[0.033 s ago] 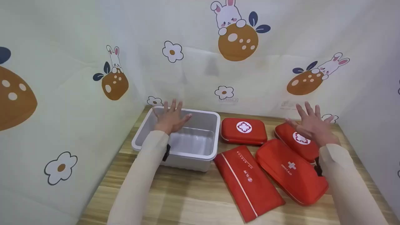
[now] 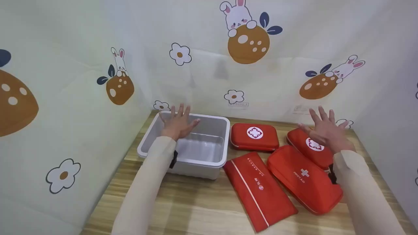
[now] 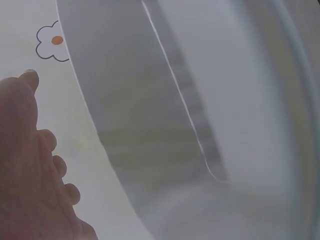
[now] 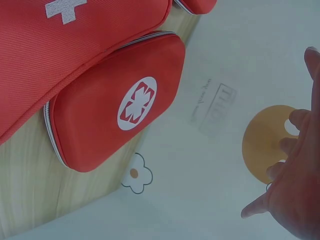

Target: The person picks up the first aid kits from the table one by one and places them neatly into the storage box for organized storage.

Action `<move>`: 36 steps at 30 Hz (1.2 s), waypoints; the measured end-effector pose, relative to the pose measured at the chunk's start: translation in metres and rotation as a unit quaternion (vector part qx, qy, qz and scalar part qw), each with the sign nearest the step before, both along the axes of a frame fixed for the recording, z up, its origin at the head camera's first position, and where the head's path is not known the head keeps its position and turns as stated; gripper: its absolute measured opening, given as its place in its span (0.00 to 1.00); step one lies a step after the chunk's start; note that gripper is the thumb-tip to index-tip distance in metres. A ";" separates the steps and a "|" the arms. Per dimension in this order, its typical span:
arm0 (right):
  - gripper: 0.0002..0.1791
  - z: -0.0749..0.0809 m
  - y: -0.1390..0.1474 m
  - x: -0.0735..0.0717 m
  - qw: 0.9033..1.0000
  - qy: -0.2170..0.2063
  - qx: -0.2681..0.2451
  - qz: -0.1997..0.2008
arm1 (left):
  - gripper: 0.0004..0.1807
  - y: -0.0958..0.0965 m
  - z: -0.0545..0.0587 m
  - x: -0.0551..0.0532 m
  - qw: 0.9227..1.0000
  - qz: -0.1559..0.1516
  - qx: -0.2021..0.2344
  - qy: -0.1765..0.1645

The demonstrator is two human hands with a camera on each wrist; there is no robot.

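My left hand [image 2: 178, 125] hovers with spread fingers above a grey plastic bin [image 2: 196, 164] at the back left, holding nothing. Over on the right, my right hand [image 2: 326, 132] is also spread and holds nothing. Below it lies a red hard first-aid case [image 2: 298, 138] with a white round emblem, partly hidden by that hand in the head view. A larger red first-aid pouch [image 2: 294, 166] with a white cross overlaps this case. Another red first-aid case [image 2: 241, 137] sits beside the bin, and a flat red pouch [image 2: 254, 199] with a white stripe lies in front.
All these things stand on a wooden table [image 2: 192, 202]. Pale curtains [image 2: 202, 78] printed with rabbits, oranges and flowers close off the back and both sides. The bin's inside [image 3: 140, 110] shows no contents.
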State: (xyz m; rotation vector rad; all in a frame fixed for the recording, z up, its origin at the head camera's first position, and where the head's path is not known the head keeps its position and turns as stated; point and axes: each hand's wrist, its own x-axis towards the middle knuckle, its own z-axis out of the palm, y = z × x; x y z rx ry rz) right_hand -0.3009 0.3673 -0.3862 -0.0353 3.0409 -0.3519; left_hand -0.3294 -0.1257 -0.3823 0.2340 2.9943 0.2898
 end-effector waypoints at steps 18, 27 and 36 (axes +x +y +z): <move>0.52 -0.006 0.003 0.012 0.999 0.037 0.012 -0.003 | 0.44 -0.024 0.006 0.012 0.999 -0.019 -0.025 0.013; 0.47 -0.018 0.003 0.021 0.994 0.105 0.016 -0.025 | 0.45 -0.035 0.005 0.020 1.000 -0.021 -0.015 -0.002; 0.43 -0.030 0.004 0.032 0.990 0.128 0.016 -0.055 | 0.45 -0.050 -0.001 0.031 1.000 -0.026 0.006 0.000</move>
